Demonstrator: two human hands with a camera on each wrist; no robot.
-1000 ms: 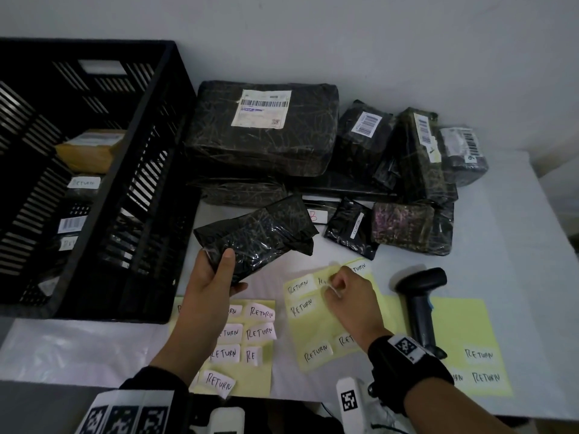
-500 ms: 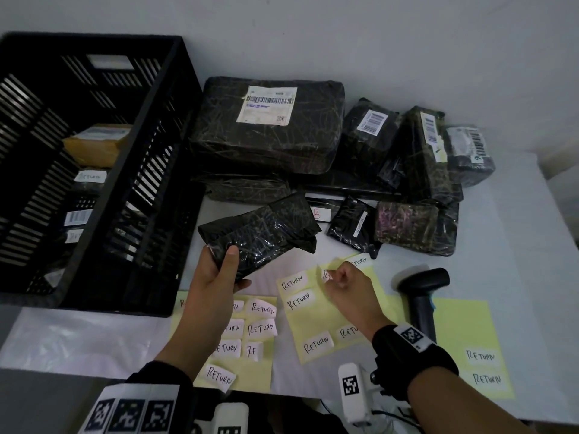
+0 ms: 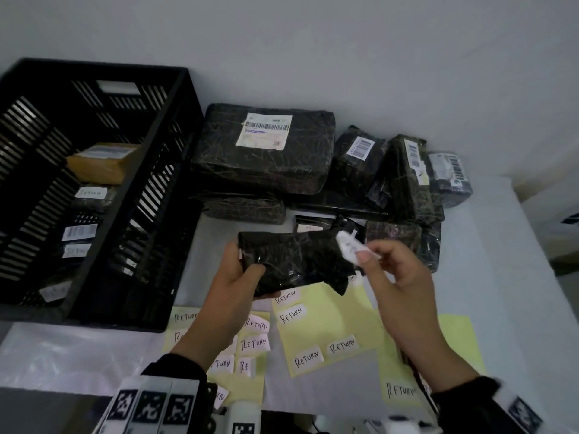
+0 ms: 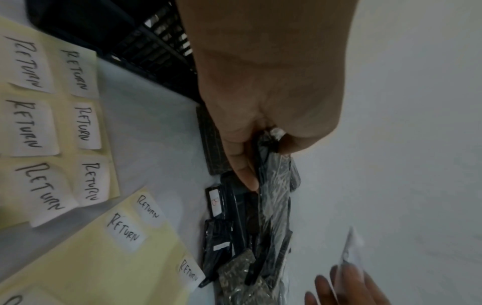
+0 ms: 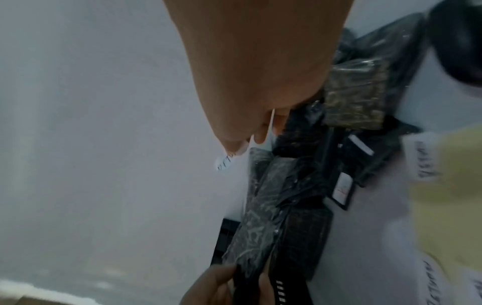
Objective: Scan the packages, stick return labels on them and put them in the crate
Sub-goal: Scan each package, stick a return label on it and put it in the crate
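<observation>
Currently L hand (image 3: pixel 238 274) grips small black pkg (image 3: pixel 294 261) by its left end, held above table's front-middle w/ crate (image 3: pixel 175 195) at left. R hand (image 3: pixel 398 277) pinches peeled return label (image 3: pixel 349 245) beside pkg's right end. Pkg prob light, soft, slick film; hold an end, press label mid-face.

The head view looks down from above on the table (image 3: pixel 501 277). Each wrist view looks close along its hand, and all three share the held package (image 3: pixel 294 261) mid-frame.
</observation>
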